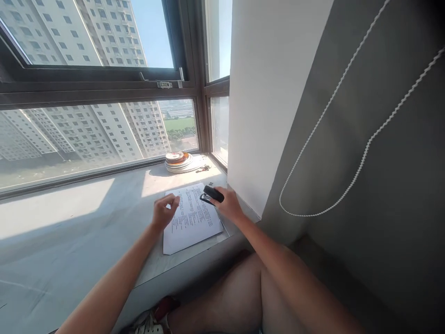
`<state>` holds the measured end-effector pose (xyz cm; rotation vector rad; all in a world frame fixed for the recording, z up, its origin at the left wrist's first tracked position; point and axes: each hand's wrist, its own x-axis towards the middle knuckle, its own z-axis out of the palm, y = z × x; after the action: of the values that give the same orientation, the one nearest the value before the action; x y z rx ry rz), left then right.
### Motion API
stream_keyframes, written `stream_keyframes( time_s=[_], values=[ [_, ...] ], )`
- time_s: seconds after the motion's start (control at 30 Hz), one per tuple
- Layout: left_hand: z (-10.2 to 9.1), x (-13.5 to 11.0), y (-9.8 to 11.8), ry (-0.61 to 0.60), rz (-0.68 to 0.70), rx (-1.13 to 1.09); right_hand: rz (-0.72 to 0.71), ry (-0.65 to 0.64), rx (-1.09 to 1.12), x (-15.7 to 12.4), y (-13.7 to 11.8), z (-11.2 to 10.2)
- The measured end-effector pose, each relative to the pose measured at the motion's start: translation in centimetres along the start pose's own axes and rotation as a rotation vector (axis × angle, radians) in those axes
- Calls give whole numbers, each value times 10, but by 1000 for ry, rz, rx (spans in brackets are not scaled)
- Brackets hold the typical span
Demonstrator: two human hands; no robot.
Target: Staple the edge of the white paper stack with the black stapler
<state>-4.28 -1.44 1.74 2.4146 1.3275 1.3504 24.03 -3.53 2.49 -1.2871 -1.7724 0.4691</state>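
A printed sheet of paper lies on the grey window ledge in front of me. My right hand is closed around a black stapler, held just above the sheet's right top corner. My left hand hovers at the sheet's left edge with its fingers curled loosely inward, and nothing shows in it.
A stack of plates sits at the far corner of the ledge by the window, with a small dark object beside it. A white wall and a grey wall with a hanging bead cord stand to the right. My bare knee is below the ledge.
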Motion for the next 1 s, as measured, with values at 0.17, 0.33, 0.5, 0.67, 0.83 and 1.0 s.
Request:
stream_keyframes(
  time_s=[0.17, 0.33, 0.5, 0.67, 0.83, 1.0],
  values=[
    [-10, 4, -30, 144, -310, 75, -64, -182, -38, -13, -14, 25],
    [-5, 6, -31, 58, -187, 133, -67, -285, -116, -23, -18, 18],
    [3, 8, -23, -32, -63, 216, -8, -341, -185, -40, -10, -22],
    [11, 6, -19, -146, -21, 271, 75, -329, -227, -39, 9, -55],
    [15, 19, -14, -110, -42, 312, 47, -327, -130, -30, 21, -63],
    [66, 59, 13, -355, -5, 247, 46, -346, -185, -31, 22, -58]
  ],
)
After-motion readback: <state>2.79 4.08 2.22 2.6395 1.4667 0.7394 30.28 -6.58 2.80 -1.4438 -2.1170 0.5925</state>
